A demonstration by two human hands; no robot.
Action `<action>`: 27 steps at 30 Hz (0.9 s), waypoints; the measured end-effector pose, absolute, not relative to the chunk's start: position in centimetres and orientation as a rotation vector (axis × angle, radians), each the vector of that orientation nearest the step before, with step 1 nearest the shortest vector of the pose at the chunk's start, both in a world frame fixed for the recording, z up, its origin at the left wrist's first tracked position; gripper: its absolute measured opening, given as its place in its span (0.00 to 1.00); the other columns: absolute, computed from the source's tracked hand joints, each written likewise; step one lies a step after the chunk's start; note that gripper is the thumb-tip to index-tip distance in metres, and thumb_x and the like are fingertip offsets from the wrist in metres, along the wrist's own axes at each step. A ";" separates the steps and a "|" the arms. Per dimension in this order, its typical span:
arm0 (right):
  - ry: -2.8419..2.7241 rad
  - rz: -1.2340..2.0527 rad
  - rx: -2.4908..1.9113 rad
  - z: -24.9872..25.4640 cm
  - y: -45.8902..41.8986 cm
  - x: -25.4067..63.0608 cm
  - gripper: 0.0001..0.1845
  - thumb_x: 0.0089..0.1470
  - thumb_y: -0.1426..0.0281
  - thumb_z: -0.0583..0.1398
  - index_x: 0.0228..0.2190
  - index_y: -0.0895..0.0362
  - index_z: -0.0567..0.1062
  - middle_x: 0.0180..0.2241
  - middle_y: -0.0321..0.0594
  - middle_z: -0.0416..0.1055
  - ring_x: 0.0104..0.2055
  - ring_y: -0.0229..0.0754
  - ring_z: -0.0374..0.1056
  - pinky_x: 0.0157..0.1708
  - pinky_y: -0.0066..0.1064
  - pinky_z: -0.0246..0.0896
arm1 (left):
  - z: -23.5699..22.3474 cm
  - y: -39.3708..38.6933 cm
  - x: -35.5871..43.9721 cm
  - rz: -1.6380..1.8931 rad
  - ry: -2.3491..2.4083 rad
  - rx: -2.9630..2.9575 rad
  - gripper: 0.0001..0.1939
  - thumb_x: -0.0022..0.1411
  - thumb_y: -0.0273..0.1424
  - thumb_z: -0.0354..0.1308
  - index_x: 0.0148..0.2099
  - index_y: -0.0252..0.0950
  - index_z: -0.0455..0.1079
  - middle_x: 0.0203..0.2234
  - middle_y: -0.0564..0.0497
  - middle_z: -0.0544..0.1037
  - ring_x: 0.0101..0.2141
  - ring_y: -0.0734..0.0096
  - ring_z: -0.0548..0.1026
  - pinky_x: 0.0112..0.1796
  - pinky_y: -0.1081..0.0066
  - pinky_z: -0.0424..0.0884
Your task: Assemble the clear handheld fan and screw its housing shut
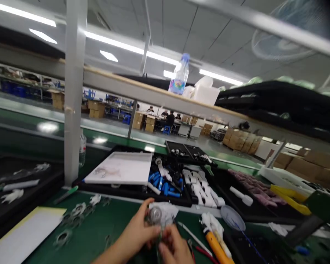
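Over the green work surface, my left hand [137, 229] is closed around a small round part [154, 215], greyish and see-through looking; blur hides its exact kind. Close beside it, my right hand [177, 246] has its fingers pinched together at a thin greenish strip below that part. What the right fingertips hold is too blurred to make out. Behind both hands lies a crumpled white tissue [167, 209]. To the right rest a white pen-like stick [194, 237] and an orange-handled tool [216, 246]. Several grey ring-shaped parts [62, 238] lie to the left.
A black tray holds blue cylinders [169, 189] and a tilted white tray [121, 168]. White moulded parts [203, 189] and pink pieces [253, 187] fill trays rightward. A metal post [75, 91] rises at left; a shelf carries a bottle [179, 75]. People sit far behind.
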State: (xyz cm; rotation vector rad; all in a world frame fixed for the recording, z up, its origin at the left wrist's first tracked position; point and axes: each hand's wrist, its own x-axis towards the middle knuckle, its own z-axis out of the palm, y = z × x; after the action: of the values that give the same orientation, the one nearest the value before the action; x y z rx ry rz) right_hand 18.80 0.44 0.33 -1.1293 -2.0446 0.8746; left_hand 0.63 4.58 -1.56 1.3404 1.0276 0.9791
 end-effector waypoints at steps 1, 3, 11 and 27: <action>-2.017 0.917 -1.129 -0.2 0.4 18.7 0.12 0.67 0.61 0.54 0.42 0.56 0.71 0.33 0.39 0.77 0.31 0.41 0.73 0.30 0.30 0.69 | -1.6 4.4 1.0 0.978 0.985 1.293 0.49 0.49 0.45 0.65 0.67 0.41 0.45 0.47 0.43 0.71 0.21 0.77 0.69 0.20 0.74 0.66; -1.983 0.970 -1.104 -1.1 0.5 18.6 0.10 0.67 0.65 0.51 0.43 0.55 0.70 0.35 0.40 0.78 0.33 0.41 0.74 0.31 0.30 0.69 | -1.5 4.0 1.4 0.996 0.913 1.226 0.42 0.52 0.44 0.66 0.64 0.40 0.52 0.43 0.47 0.73 0.19 0.81 0.67 0.17 0.78 0.62; -1.984 0.713 -1.043 -2.2 0.2 19.2 0.07 0.61 0.73 0.55 0.39 0.56 0.74 0.38 0.42 0.71 0.38 0.42 0.68 0.39 0.32 0.63 | -0.1 3.2 1.2 1.026 0.792 1.061 0.39 0.58 0.40 0.69 0.65 0.43 0.53 0.31 0.56 0.73 0.16 0.84 0.66 0.15 0.83 0.63; -1.948 0.395 -1.160 -1.8 -0.7 19.4 0.12 0.59 0.77 0.53 0.26 0.58 0.71 0.25 0.37 0.67 0.26 0.38 0.61 0.28 0.32 0.52 | -0.3 2.2 2.9 0.963 0.784 1.121 0.31 0.62 0.30 0.69 0.60 0.46 0.56 0.19 0.62 0.73 0.17 0.78 0.72 0.18 0.81 0.74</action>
State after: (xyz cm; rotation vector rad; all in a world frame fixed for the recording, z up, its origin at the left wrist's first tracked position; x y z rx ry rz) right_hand 19.41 -0.70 -1.84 -1.1597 -1.9476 0.3951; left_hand 2.95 2.24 -0.35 1.1209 0.7843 0.9626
